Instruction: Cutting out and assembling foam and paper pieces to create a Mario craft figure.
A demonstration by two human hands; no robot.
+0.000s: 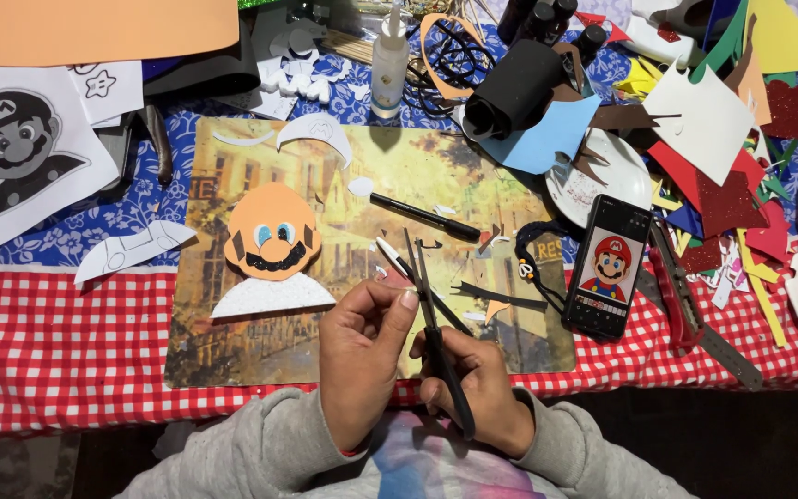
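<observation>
My right hand (477, 388) grips black-handled scissors (429, 305), blades pointing away from me over the picture placemat (362, 185). My left hand (362, 356) pinches a small red foam scrap (382, 275) right beside the blades. On the placemat to the left lies an orange foam cartoon face (272, 231) with blue eyes, a black moustache and a white collar piece (272, 296). A black marker (425, 217) and a white pen (392, 257) lie just beyond my hands.
A phone (608, 268) showing a cartoon character lies right of the placemat, with a red utility knife (681, 296) beside it. Foam scraps in many colours pile at the right. A glue bottle (388, 65), black foam roll (510, 88), printed template (16, 148) and orange sheet (103, 28) sit further back.
</observation>
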